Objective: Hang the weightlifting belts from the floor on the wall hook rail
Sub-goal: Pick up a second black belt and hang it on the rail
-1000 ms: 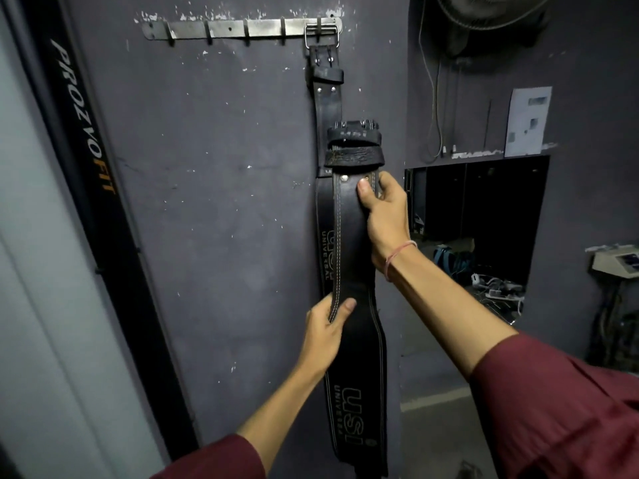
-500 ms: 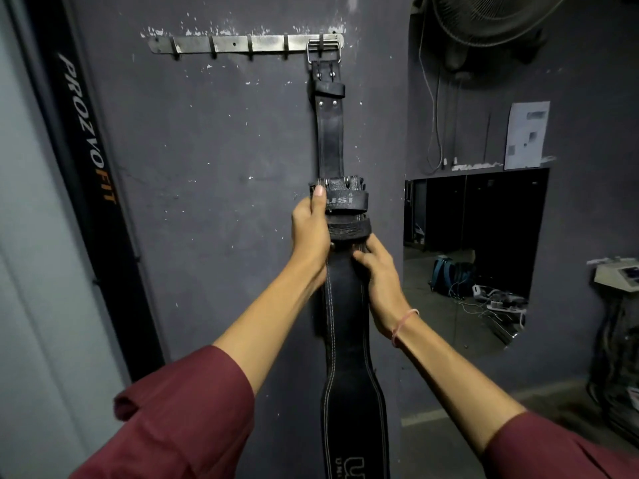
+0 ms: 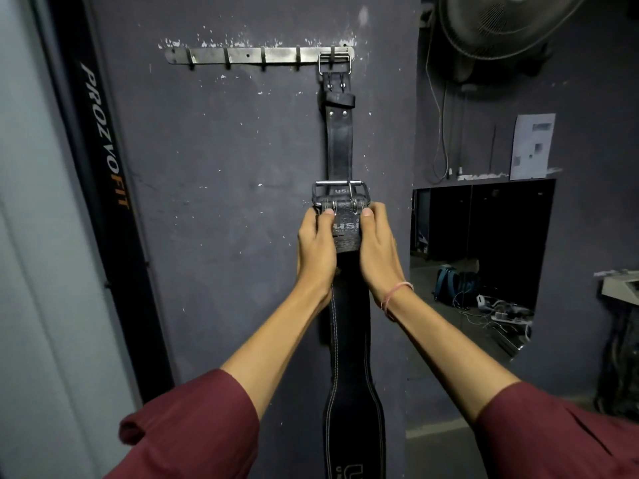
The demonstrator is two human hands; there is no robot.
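A metal hook rail (image 3: 249,56) is fixed high on the dark wall. One black leather belt (image 3: 339,146) hangs by its buckle from the rail's rightmost hook. I hold a second black belt (image 3: 351,340) upright in front of it, its steel buckle at the top, well below the rail. My left hand (image 3: 316,247) grips the buckle end from the left and my right hand (image 3: 377,247) grips it from the right, thumbs pressed just under the buckle. The belt's lower part drops out of view at the bottom.
Several hooks to the left on the rail carry nothing. A black padded post (image 3: 103,202) with white lettering stands at the left. A fan (image 3: 501,25) hangs at the upper right. A mirror (image 3: 484,257) at the right reflects bags and cables on the floor.
Both hands have shifted up to the buckle end of the second belt, one on each side, and the buckle now stands flipped upward. The view has moved closer to the wall.
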